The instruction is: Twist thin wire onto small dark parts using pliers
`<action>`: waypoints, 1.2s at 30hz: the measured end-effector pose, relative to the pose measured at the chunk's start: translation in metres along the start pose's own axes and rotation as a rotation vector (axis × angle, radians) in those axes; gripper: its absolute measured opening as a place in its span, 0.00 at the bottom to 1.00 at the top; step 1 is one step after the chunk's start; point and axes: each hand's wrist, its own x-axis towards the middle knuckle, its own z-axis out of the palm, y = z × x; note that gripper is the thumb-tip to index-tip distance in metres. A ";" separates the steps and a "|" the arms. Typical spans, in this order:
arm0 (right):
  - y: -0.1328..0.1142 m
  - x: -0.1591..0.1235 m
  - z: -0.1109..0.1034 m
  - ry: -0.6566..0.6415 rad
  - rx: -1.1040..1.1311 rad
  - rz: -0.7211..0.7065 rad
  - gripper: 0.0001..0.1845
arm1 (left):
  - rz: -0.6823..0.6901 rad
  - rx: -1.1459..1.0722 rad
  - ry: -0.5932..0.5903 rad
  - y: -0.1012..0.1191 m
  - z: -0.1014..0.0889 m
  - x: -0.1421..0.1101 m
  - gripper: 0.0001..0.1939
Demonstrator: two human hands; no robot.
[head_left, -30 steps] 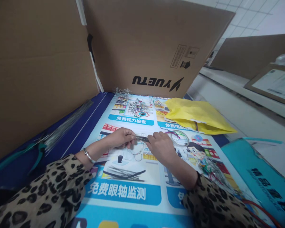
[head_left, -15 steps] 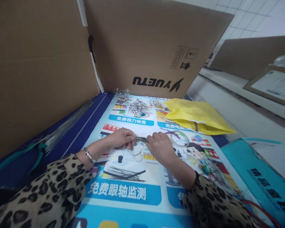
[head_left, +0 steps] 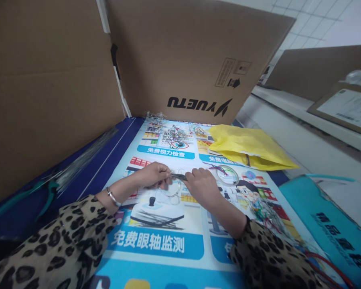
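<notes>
My left hand (head_left: 156, 175) pinches a thin wire piece bent into loops (head_left: 172, 192), which hangs below the fingers over the printed sheet. My right hand (head_left: 202, 185) is closed around a pair of pliers (head_left: 179, 176); their jaws point left and meet the wire at my left fingertips. The plier handles are hidden in my palm. Below the hands, several short dark strips (head_left: 158, 220) lie on the sheet. Just right of my right hand rests a clear ring-shaped coil (head_left: 228, 175) with purple and green strands.
Tangled wire scraps (head_left: 176, 134) lie at the back. A yellow bag (head_left: 249, 146) sits back right, a teal box (head_left: 333, 224) at right, more tangled wire (head_left: 269, 214) beside it. Straight wires (head_left: 84, 154) and teal-handled pliers (head_left: 49, 196) lie left. Cardboard panels (head_left: 183, 60) stand behind and left.
Almost nothing differs. Both hands, the wire and the pliers keep the same place, with only a very slight shift of the whole view.
</notes>
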 end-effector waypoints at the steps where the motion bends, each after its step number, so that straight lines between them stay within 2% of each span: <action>1: 0.000 0.000 0.000 -0.011 0.004 0.001 0.10 | -0.001 -0.001 0.002 0.000 0.000 0.000 0.09; 13: -0.002 0.002 -0.009 -0.092 -0.001 0.033 0.11 | -0.052 -0.011 0.047 0.012 0.006 -0.005 0.08; 17: 0.008 0.005 -0.023 -0.069 -0.031 0.071 0.14 | -0.058 0.003 0.126 0.013 0.010 -0.002 0.07; 22: 0.012 0.004 -0.039 -0.008 -0.043 0.146 0.19 | 0.008 -0.012 0.234 0.009 0.015 0.002 0.09; 28: -0.003 0.003 -0.025 -0.026 -0.046 0.118 0.24 | 0.031 -0.051 0.312 0.008 0.021 0.002 0.08; 36: -0.001 0.003 -0.011 0.035 -0.049 0.117 0.21 | -0.026 -0.261 0.273 0.017 0.027 -0.004 0.08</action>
